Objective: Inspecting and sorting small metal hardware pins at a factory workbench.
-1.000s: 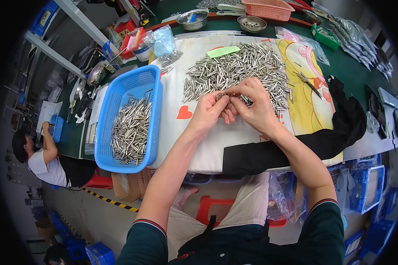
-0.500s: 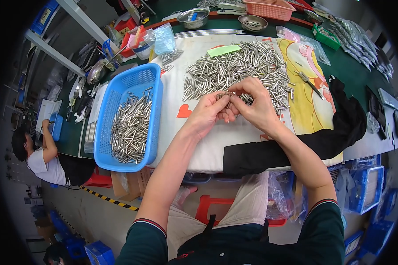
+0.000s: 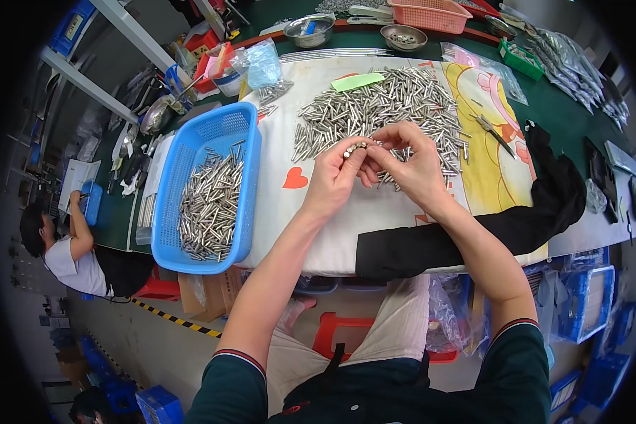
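My left hand is closed round a small bunch of metal pins, whose round ends show in a row above its fingers. Against that bunch, my right hand presses thumb and fingertips together at its right end; whether it pinches a single pin is hidden. Just beyond both hands spreads a big heap of silvery metal pins on a printed cloth. A light green slip lies on top of the heap. To the left stands a blue plastic basket holding many similar pins.
Pliers and a black sleeve-like cloth lie on the right. Metal bowls, a pink basket and a green tray line the back. Another person sits far left. Blue crates stand below, right.
My left hand has turned and drawn slightly toward me, so the pins' round ends now show. My right hand has stayed against the bunch, its fingers shifted a little.
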The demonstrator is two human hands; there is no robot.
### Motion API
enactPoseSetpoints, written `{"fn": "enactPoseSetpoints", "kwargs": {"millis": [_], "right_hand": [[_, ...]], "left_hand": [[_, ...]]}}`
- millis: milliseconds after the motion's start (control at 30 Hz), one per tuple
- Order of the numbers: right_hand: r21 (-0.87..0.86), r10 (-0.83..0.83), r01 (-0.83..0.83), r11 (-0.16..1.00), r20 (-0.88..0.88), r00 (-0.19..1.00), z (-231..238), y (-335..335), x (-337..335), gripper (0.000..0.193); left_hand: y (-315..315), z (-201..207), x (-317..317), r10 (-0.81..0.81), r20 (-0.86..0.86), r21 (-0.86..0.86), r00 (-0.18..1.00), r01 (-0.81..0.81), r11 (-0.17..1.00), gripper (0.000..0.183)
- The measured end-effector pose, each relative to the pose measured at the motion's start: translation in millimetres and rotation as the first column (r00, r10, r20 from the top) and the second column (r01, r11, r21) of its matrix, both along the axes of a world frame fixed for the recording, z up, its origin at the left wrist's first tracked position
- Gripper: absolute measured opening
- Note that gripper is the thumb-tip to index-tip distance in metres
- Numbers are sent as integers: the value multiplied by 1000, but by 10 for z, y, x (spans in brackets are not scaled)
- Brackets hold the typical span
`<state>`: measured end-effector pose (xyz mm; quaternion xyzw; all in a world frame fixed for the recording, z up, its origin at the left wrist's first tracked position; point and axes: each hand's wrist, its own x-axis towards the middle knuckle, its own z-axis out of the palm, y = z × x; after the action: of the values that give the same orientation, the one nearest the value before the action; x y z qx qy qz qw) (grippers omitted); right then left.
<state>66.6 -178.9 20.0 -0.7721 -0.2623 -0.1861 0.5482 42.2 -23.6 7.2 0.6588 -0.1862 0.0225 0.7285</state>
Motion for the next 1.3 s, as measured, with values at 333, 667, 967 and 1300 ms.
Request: {"fn": "enactPoseSetpoints", "kwargs": {"millis": [333,667,967,1300], "right_hand": [[101,-161,146,984,162,974,-27,-9,94,6],[98,-269,251,963,443,856,-90,-64,275,6],[6,-239,257,966,388,890,-155,-118,257,2],[-368,-10,166,915,390,921,-284,-43,115,5]], "left_hand": [[123,40,33,-398,-458,-531,795,114,839,31],[333,-99,-240,-625,-409,-755,665,139,641,30],[1153,958,-837,460,86,507,884,-436,744,20],[540,727,-913,301,532,663,792,-610,433,16]]}}
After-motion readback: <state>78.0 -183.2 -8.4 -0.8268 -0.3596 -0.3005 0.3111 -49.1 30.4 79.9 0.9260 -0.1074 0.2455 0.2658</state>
